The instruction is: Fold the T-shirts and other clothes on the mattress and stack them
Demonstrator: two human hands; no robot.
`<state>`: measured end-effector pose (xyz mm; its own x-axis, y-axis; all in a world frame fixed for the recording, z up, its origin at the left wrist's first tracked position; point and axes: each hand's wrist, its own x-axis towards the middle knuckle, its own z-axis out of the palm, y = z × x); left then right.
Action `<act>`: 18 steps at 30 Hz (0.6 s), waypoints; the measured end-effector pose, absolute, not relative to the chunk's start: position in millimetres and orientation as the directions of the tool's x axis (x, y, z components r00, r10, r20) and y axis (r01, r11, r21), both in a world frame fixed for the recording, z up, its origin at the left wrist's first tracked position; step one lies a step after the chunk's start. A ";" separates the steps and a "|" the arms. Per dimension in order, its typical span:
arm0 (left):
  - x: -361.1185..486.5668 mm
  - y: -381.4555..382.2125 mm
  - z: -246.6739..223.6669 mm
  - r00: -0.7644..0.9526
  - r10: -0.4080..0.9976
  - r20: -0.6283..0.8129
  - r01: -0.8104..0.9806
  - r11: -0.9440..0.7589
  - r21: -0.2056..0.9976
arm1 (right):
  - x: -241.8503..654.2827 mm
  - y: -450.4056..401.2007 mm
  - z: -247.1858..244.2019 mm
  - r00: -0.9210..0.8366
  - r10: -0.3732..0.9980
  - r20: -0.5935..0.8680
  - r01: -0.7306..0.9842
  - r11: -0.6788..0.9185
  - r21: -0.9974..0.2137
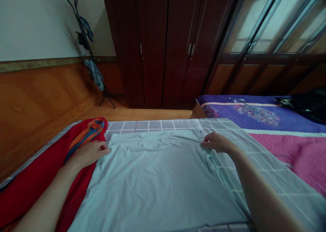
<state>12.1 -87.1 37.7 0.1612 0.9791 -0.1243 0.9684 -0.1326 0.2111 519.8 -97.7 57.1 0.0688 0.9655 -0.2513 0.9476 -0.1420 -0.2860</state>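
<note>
One wardrobe (165, 45), dark red-brown wood, stands on the far side of the shirt, against the back wall; three door handles visible on it. One glazed sliding door (275, 24) to the wardrobe's right.

One bed, covered by one grey grid-pattern sheet (158, 124) that runs under the shirt and shows past its far edge and right side. One purple-and-pink quilt (280, 130) lies right of the shirt, with one dark bundle (308, 104) at its far right end; can't tell what the bundle is.

One pale blue-white T-shirt (158, 177) lies spread flat on the sheet, centre of view, neckline at the far edge, hem toward the camera. Some creases near the collar.

One red garment (38, 177) with orange and blue stripes lies left of the shirt, touching its left edge.

One coat stand (88, 45) in the corner, left of the wardrobe, far beyond the shirt; two or three dark items hang on it, count not clear.

Two hands, both the person's own. Left hand (89, 153) rests on the red garment at the shirt's far-left shoulder corner, fingers curled, fingertips on the shirt edge; can't tell if it pinches cloth. Right hand (216, 142) is at the shirt's far-right shoulder corner, fingers bent down and pinching the fabric there.
</note>
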 end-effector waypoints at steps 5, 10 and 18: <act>12.1 -82.5 30.2 0.163 0.978 -0.133 0.963 -0.128 0.239 | 516.4 -98.0 56.4 0.126 0.952 -0.281 0.932 -0.210 -0.294; 14.9 -82.5 22.8 0.090 0.973 -0.212 0.908 0.007 0.419 | 513.7 -96.1 53.5 0.086 0.950 -0.300 0.874 -0.217 -0.435; 14.4 -89.1 28.7 0.150 0.940 -0.307 0.448 0.213 0.868 | 524.6 -97.7 48.6 -0.083 0.967 -0.240 0.552 -0.155 -0.819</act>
